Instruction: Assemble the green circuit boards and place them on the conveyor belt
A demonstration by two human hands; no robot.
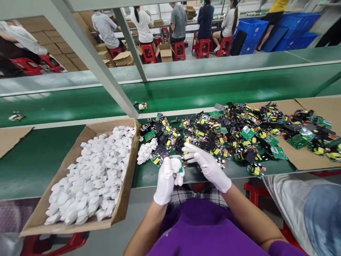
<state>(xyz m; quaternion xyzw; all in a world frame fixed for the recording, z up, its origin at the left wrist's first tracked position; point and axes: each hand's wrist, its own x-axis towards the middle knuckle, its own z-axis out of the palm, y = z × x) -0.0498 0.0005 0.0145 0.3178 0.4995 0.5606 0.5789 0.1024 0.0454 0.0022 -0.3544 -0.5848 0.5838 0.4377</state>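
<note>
White-gloved, my left hand [164, 183] is closed around a small green circuit board [181, 166] near the table's front edge. A round white piece [175, 165] lies against the face of that board. My right hand [210, 169], also gloved, is raised to the right with its fingers apart and nothing in them. Just beyond both hands spreads a heap of circuit boards [246, 132] with yellow, black and orange parts. A small pile of white pieces [146, 151] lies at the heap's left end.
To the left, a cardboard tray [129, 177] full of white pieces overhangs the table edge. A grey metal post [98, 60] rises behind it. Beyond runs a green conveyor belt [199, 85] carrying a few boards. A person's sleeve [290, 202] is close on my right.
</note>
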